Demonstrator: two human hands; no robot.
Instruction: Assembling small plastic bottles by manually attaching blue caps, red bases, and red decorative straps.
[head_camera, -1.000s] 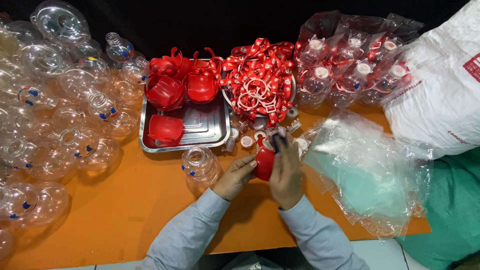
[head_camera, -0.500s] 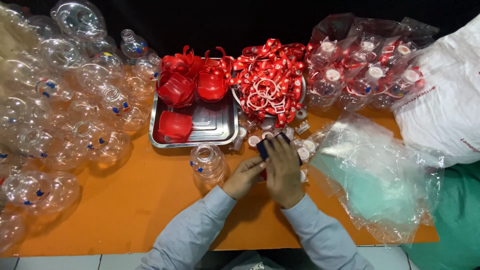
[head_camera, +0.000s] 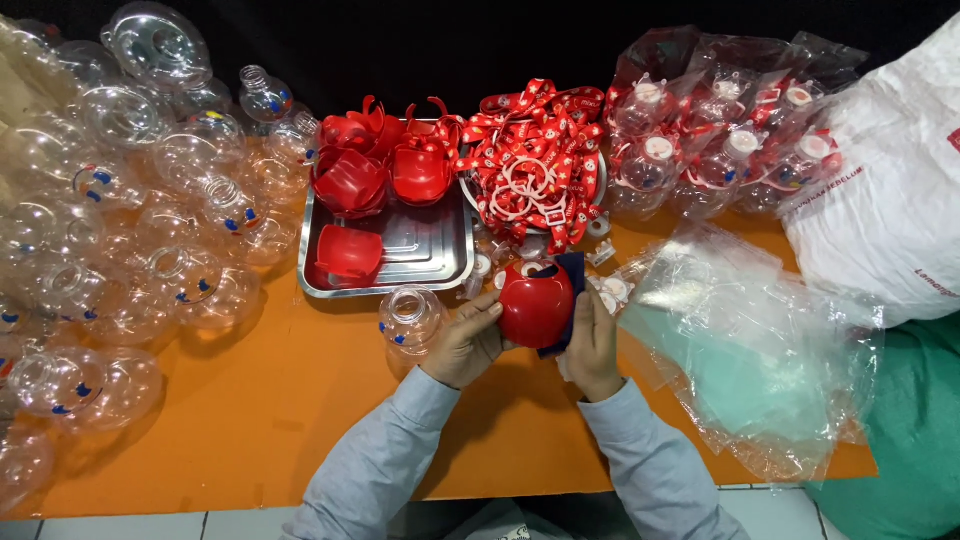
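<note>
My left hand grips a round red plastic shell from its left side, above the orange table. My right hand presses a dark blue cloth against the shell's right side. A clear round bottle with blue marks stands just left of my left hand. Behind the shell a steel tray holds several red shells.
Several clear round bottles are heaped at the left. A bowl of red straps with white rings sits behind. Bagged finished bottles lie at the back right, loose clear bags and a white sack at the right.
The red shell has come up between my hands and shows its rounded face. The camera has shifted slightly, so the tray and bottles sit more to the right.
</note>
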